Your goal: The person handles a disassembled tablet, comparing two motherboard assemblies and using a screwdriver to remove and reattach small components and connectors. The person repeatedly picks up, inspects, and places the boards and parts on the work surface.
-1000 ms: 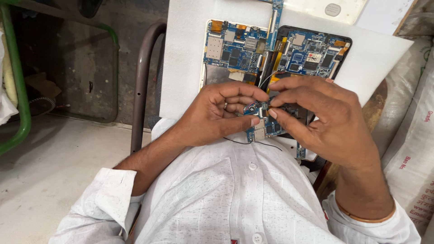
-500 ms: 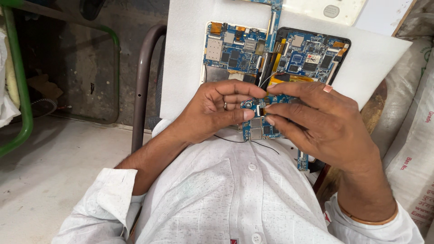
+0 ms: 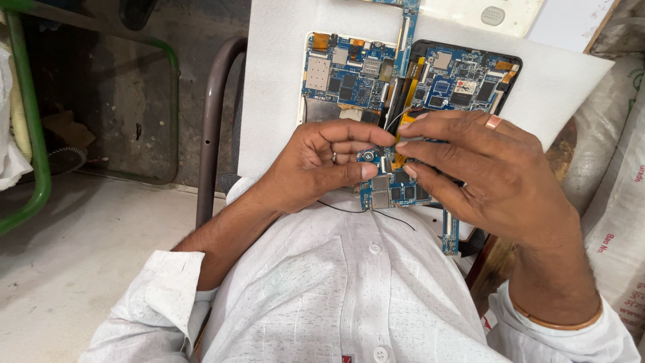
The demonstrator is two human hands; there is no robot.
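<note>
Circuit board: a small blue circuit board (image 3: 393,185) with metal shields and a round silver part sits between both hands, just above the person's white shirt (image 3: 336,282), in front of the white sheet.
Left hand: the left hand (image 3: 316,165) curls in from the left, its thumb and forefinger closed together on the board's left edge beside the round silver part; a ring shows on one finger.
Right hand: the right hand (image 3: 497,178) comes in from the right, fingers (image 3: 437,151) stretched long and only slightly spread, their tips pressing the board's right and upper edge; whether the thumb grips underneath cannot be told.
Wire: a thin black wire (image 3: 376,214) trails from below the board across the shirt.
Opened tablets: two opened devices lie side by side on a white foam sheet (image 3: 275,87), one with a pale frame (image 3: 342,74), one with a black frame (image 3: 463,74), both showing blue boards; the hands partly cover their lower ends.
Surroundings: a brown metal tube (image 3: 211,114) curves at the left, a green tube frame (image 3: 37,134) farther left, and white woven sacks (image 3: 618,222) at the right.
</note>
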